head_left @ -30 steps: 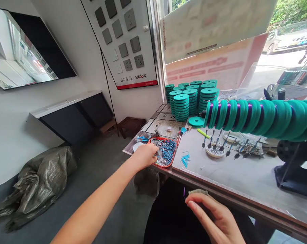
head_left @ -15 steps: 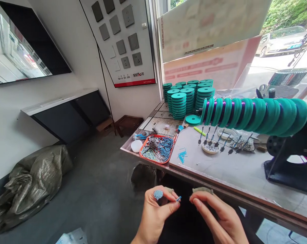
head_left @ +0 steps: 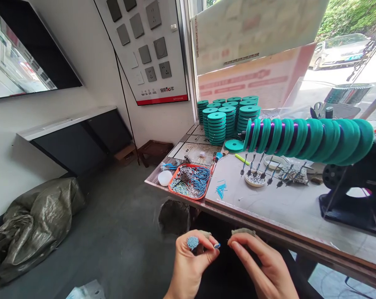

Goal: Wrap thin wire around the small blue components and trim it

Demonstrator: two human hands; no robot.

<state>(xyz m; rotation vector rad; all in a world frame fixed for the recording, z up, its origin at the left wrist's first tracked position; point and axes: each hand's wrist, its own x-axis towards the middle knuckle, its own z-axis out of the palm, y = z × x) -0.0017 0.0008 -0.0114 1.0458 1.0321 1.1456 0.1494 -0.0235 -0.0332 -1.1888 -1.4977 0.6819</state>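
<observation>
Low in front of the table edge, my left hand (head_left: pixel 192 259) is closed. A bundle of thin light-blue rods (head_left: pixel 192 243) sticks out end-on beside its index finger. Between thumb and fingertip it pinches a small blue-and-white piece (head_left: pixel 217 246). A short way to the right, my right hand (head_left: pixel 258 257) is closed in a pinch; anything between its fingertips is too small to make out. Greyish-green finger covers (head_left: pixel 244 231) show on fingers of both hands. The hands are apart, and their lower fingers are partly hidden.
An orange-rimmed tray (head_left: pixel 190 198) of beaded blue pieces lies on the table, with loose blue sticks (head_left: pixel 220 189) beside it. Green spools (head_left: pixel 217 128) stand stacked behind. A black machine (head_left: pixel 356 207) carries a row of green discs (head_left: pixel 315 139) above a bead dish (head_left: pixel 255 185).
The view has shifted slightly. The blue piece at my left fingertips shows less of its striped length and looks turned. Both hands stay pinched at about the same distance.
</observation>
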